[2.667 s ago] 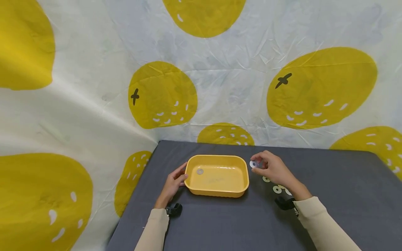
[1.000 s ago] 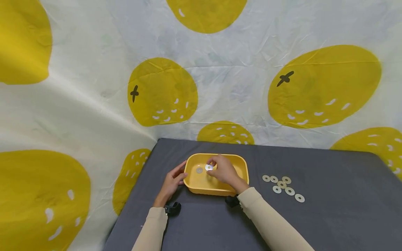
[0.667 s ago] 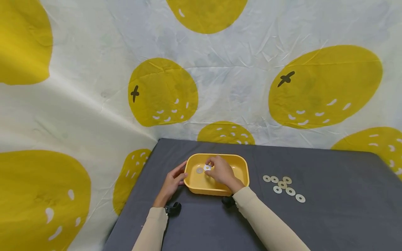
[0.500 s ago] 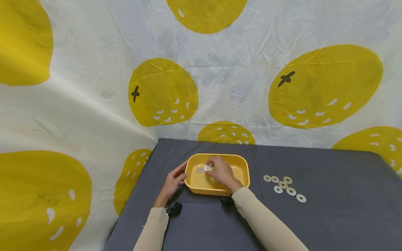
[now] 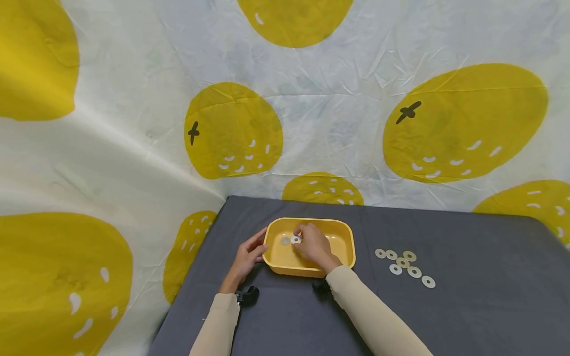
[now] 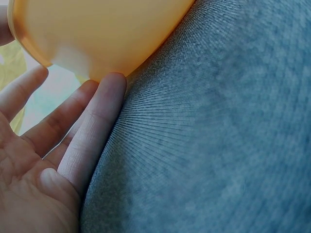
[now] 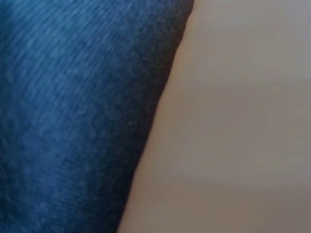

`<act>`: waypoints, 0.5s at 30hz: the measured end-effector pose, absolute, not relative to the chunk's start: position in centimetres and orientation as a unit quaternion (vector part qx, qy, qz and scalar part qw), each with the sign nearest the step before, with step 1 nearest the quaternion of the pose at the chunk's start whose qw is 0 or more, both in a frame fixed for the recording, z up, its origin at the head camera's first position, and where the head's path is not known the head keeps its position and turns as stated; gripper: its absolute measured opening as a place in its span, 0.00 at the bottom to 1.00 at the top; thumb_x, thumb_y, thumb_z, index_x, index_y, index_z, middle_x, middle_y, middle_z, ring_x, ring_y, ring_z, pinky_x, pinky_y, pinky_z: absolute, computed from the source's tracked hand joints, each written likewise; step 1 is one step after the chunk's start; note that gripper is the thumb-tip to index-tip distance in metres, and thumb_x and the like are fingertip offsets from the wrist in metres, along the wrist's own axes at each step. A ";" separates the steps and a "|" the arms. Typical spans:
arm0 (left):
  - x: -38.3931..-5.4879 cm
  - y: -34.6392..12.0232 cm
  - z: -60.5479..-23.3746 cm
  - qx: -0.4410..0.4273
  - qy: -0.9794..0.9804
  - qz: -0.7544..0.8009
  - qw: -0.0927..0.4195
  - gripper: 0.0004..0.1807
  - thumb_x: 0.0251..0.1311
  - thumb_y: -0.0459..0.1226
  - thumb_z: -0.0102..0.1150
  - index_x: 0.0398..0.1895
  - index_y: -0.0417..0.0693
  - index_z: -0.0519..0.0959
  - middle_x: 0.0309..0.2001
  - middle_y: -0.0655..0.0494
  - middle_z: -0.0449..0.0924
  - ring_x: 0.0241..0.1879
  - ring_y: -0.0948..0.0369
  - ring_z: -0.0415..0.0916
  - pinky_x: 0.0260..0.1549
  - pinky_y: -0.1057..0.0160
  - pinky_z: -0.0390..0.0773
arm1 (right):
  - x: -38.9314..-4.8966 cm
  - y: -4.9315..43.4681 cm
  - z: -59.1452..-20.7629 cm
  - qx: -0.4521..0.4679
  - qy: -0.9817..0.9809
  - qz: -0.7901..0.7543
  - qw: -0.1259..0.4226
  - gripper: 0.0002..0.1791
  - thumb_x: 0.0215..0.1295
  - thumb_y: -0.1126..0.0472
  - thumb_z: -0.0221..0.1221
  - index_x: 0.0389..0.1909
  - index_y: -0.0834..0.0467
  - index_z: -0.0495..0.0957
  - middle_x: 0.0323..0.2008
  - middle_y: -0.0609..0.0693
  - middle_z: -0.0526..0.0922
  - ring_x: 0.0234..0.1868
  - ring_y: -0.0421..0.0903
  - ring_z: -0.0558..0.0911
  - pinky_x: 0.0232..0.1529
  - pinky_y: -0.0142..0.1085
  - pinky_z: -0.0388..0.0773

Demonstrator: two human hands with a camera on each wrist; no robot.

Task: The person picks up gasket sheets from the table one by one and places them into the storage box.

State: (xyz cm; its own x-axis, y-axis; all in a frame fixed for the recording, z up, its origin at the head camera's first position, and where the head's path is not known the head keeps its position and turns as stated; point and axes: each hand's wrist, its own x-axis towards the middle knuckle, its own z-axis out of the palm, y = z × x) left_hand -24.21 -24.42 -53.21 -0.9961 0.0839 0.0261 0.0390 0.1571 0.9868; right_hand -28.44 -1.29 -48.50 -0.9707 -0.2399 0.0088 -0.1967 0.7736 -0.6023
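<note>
The yellow tray (image 5: 311,271) sits on the dark cloth. My left hand (image 5: 244,260) holds its left end, thumb over the rim; in the left wrist view the fingers (image 6: 109,97) touch the tray's outer wall (image 6: 112,39) low down by the cloth. Inside the tray, my right hand (image 5: 313,244) pinches a pale washer (image 5: 296,239) between thumb and fingertips, close over the tray's floor. Another washer (image 5: 285,241) lies flat just left of it. The right wrist view shows dark cloth beside a blurred tan surface, with the right fingers out of sight.
To the right of the tray, several washers (image 5: 403,262) lie flat on the dark cloth (image 5: 481,296), some silvery and some brassy. A white sheet (image 5: 329,118) with yellow fruit prints hangs behind the table and along its left side.
My right hand has carried the washer from right of the tray leftward into it, beside the washer lying there. Over the last half second it barely moves. The left hand stays at the tray's end.
</note>
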 end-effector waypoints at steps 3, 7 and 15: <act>-24.2 -24.5 -53.3 0.040 0.760 0.649 0.018 0.30 0.73 0.39 0.57 0.77 0.63 0.67 0.65 0.41 0.78 0.57 0.47 0.82 0.45 0.60 0.87 | -28.6 -1.4 -48.8 -0.113 0.943 -0.310 0.033 0.16 0.58 0.55 0.74 0.46 0.50 0.84 0.39 0.49 0.77 0.36 0.45 0.77 0.33 0.38 0.74; -24.2 -24.5 -53.4 0.038 0.760 0.649 0.017 0.30 0.73 0.40 0.58 0.76 0.63 0.67 0.65 0.42 0.78 0.58 0.47 0.81 0.44 0.60 0.87 | -28.7 -1.6 -49.1 -0.112 0.945 -0.305 0.035 0.15 0.58 0.55 0.74 0.45 0.50 0.84 0.39 0.49 0.77 0.35 0.45 0.77 0.32 0.38 0.74; -24.1 -24.5 -53.3 0.029 0.765 0.643 0.019 0.30 0.72 0.42 0.60 0.75 0.68 0.69 0.64 0.46 0.79 0.56 0.50 0.82 0.45 0.60 0.87 | -28.6 -1.5 -49.3 -0.113 0.942 -0.314 0.042 0.16 0.60 0.55 0.72 0.48 0.52 0.83 0.38 0.49 0.75 0.33 0.45 0.75 0.31 0.37 0.72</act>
State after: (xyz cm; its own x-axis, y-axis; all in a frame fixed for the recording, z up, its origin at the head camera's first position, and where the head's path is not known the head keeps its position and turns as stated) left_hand -24.11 -24.45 -53.29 -0.9976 0.0691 0.0092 0.0210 0.1725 0.9848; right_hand -28.61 -1.48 -49.25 -0.9708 -0.2397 -0.0070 -0.1876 0.7773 -0.6005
